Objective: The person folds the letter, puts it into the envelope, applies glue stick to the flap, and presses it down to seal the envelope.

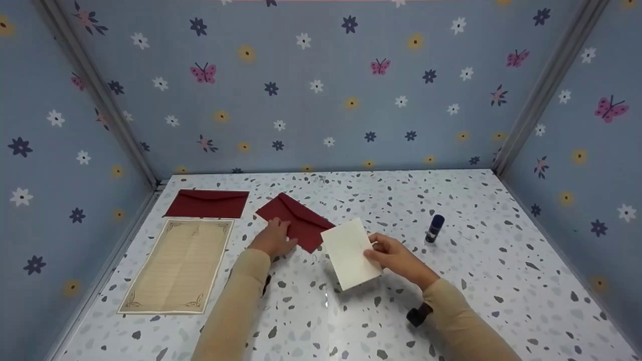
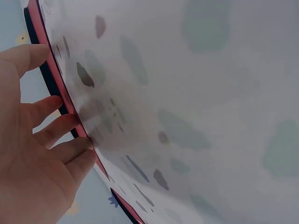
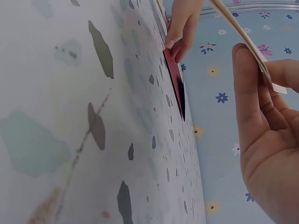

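Observation:
A dark red envelope (image 1: 307, 229) lies slanted on the table, flap side up. My left hand (image 1: 273, 237) rests at its left end, fingertips touching it; the left wrist view shows this hand (image 2: 42, 135) with fingers spread loosely along the envelope's edge (image 2: 60, 86). To the right, my right hand (image 1: 393, 255) pinches a folded cream sheet (image 1: 351, 254) by its right edge, raised above the table. From the right wrist view, the sheet (image 3: 243, 35) appears edge-on in layers between the thumb and fingers of the right hand (image 3: 271, 140).
A second dark red envelope (image 1: 208, 203) lies at the back left. In front of it is a lined, bordered parchment-look sheet (image 1: 175, 268) with fold creases. A dark blue glue stick (image 1: 435, 228) stands at the right. Patterned walls (image 1: 321, 110) enclose the speckled table (image 1: 476, 301).

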Tool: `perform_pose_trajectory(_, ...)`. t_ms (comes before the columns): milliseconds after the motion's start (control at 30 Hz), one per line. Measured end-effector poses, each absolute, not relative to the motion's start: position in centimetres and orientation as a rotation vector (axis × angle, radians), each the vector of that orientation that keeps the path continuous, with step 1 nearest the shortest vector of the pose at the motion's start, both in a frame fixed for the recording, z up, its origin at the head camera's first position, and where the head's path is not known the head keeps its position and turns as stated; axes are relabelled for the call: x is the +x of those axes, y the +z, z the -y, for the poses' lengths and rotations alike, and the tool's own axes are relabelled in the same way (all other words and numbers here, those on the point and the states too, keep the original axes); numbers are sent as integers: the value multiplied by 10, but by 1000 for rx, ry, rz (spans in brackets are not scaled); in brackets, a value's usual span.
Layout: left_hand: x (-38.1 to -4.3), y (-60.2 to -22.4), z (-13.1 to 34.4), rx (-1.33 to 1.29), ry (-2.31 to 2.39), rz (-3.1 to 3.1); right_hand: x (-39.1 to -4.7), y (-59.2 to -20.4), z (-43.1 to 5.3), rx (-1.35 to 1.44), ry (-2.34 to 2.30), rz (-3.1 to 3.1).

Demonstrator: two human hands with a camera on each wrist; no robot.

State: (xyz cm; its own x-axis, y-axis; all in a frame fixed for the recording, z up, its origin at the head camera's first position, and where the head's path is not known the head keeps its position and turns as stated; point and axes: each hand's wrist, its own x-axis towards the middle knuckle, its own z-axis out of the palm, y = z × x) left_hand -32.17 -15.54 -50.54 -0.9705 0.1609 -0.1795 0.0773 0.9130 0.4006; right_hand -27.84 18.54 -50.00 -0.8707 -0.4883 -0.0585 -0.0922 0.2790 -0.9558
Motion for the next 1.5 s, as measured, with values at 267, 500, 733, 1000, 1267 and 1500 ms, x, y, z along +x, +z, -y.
perform_pose_trajectory(267,-318,-509,154,282,479,-2893,-276,-499,-187,-486,-1603,-2247)
perform_pose_trajectory(500,-310,-511,153,302,482,-2889,-277,-499,-189,-498,-1602,-2237)
perform_pose_trajectory(733,-299,-515,151,302,574,-2899,-278,-498,-193,-454,-1589,-2246)
perform_pose_trajectory(1000,-282,-509,130,129,519,-2926,-278,-500,-193,-450,-1587,-2246)
perform_pose_trajectory(1267,-284,-500,121,-121,767,-2893,-277,-500,-196,-411,-1584,-2257)
perform_pose_trajectory(1500,-287,-499,122,-216,865,-2836,-277,-501,-198,-428,-1594,-2251)
